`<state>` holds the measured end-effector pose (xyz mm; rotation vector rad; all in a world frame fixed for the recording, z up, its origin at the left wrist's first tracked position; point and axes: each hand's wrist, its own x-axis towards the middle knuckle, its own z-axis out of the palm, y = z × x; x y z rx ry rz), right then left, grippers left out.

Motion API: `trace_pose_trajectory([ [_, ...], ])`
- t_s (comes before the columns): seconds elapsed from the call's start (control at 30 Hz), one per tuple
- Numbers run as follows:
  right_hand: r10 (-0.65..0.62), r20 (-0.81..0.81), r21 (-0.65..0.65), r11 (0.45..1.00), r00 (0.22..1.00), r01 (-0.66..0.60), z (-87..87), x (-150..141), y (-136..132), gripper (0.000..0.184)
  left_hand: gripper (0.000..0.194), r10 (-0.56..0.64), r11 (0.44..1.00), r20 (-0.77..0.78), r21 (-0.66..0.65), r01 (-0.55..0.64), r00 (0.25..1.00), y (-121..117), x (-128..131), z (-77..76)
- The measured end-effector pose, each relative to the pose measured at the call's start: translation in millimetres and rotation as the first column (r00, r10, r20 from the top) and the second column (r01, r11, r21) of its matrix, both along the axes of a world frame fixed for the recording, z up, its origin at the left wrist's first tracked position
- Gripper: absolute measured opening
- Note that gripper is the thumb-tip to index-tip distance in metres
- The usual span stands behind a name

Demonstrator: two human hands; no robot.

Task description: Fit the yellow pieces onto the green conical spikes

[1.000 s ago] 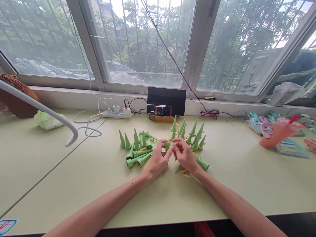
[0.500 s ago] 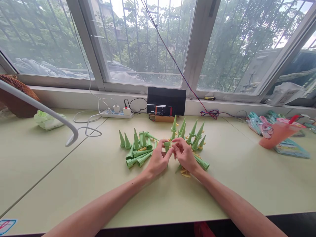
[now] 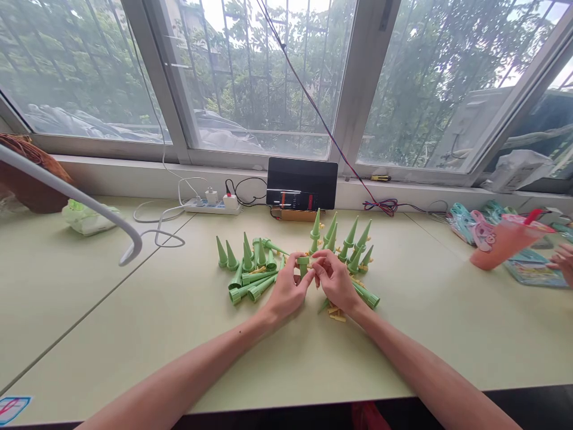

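My left hand (image 3: 289,285) is closed around a green plastic plant-watering spike (image 3: 303,267), held upright with its wide collar on top. My right hand (image 3: 333,279) pinches at the spike's right side. What its fingertips hold is hidden, though a bit of yellow shows close by. Left of my hands, several green spikes (image 3: 254,278) stand or lie in a heap. To the right and behind, more green spikes (image 3: 349,239) stand with small yellow valves (image 3: 363,268) on their sides. Loose yellow valves (image 3: 338,318) lie beneath my right wrist.
A tablet (image 3: 302,182) with a phone (image 3: 296,201) before it leans by the window. A power strip (image 3: 210,206) and cables lie left of it. At right are an orange cup (image 3: 505,242), bagged items and another person's hand (image 3: 561,261). A white lamp arm (image 3: 89,200) crosses the left.
Another person's hand has come into view at the right edge, beside the flat packet. My own hands and the spike have hardly moved.
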<state>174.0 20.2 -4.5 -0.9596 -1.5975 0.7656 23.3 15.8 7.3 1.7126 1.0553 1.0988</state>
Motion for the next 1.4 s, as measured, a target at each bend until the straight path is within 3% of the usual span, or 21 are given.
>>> trace_pose_trajectory([
  [0.83,0.012,-0.015,0.006,1.000,1.000,-0.012,-3.1,0.8,2.3,0.015,0.036,-0.007,0.999,-0.006,0.038,0.008,1.000,3.9,-0.8,-9.6],
  [1.4,0.013,-0.022,0.023,1.000,1.000,-0.013,0.4,-0.5,1.1,0.012,0.035,0.007,0.996,-0.045,0.086,-0.003,0.999,1.5,-0.8,-5.8],
])
